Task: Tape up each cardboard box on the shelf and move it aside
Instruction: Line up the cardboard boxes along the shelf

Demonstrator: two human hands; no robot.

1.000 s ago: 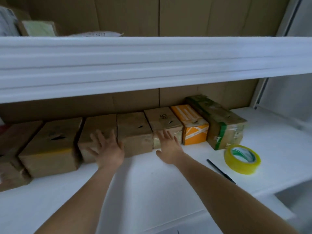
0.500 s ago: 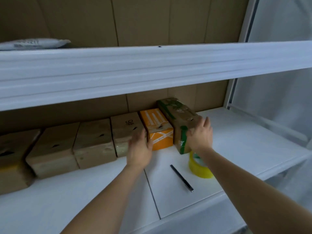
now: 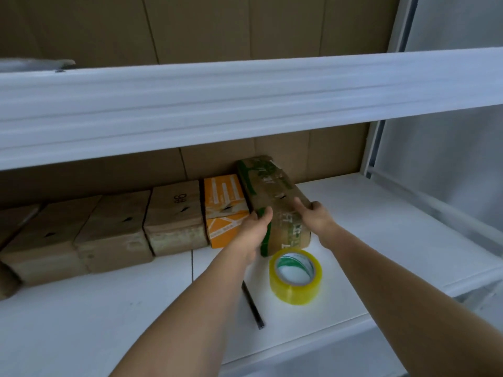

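A long brown cardboard box with green print [image 3: 272,191] stands at the right end of a row of boxes on the white shelf [image 3: 381,213]. My left hand [image 3: 254,232] grips its near left corner, thumb on top. My right hand [image 3: 315,217] grips the near right edge, fingers curled over the top. A roll of yellow tape [image 3: 295,276] lies just in front of the box. Left of it sit an orange box [image 3: 226,208] and several plain brown boxes [image 3: 174,216].
A thin black pen-like tool [image 3: 253,306] lies on the shelf near my left forearm. The upper shelf's white edge [image 3: 245,104] hangs low overhead. Bare white shelf extends to the right of the box, up to the frame post [image 3: 367,159].
Both hands moved right along the row, from the plain brown boxes to the green-printed box, and closed on its near end. The view swung right.
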